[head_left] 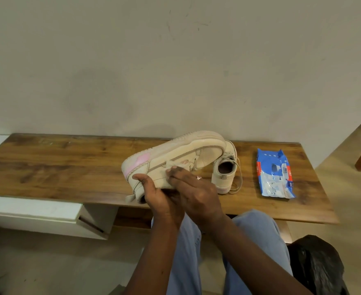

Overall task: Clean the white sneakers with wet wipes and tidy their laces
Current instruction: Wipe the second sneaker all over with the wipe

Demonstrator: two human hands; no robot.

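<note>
White sneakers are split between hand and table in the head view. One sneaker (175, 152) is lifted and tipped on its side over the near edge of the table (58, 167), sole turned up and away, pink heel patch to the left. The other sneaker (225, 177) stands just behind and to the right of it, opening facing the camera, its laces (238, 184) trailing loose onto the wood.

The left grip (162, 199) clasps the lifted sneaker at the heel, thumb across the side and fingers curled under the collar. The right grip (196, 192) lies flat against the side panel, fingers straight and pressing what looks like a pale wipe (171, 165) — it is hard to tell apart from the leather. A blue pack of wet wipes (275, 173) lies on the table to the right, well apart from both shoes.

Judged from this, the step in hand is wiping the side of the first sneaker; the laces are not yet tidied. The next move likely calls for steady pressure along the panel and midsole while the left grip turns the shoe to bring up a fresh face — then a new wipe from the pack, which means reaching right past the standing sneaker without snagging its laces.
</note>
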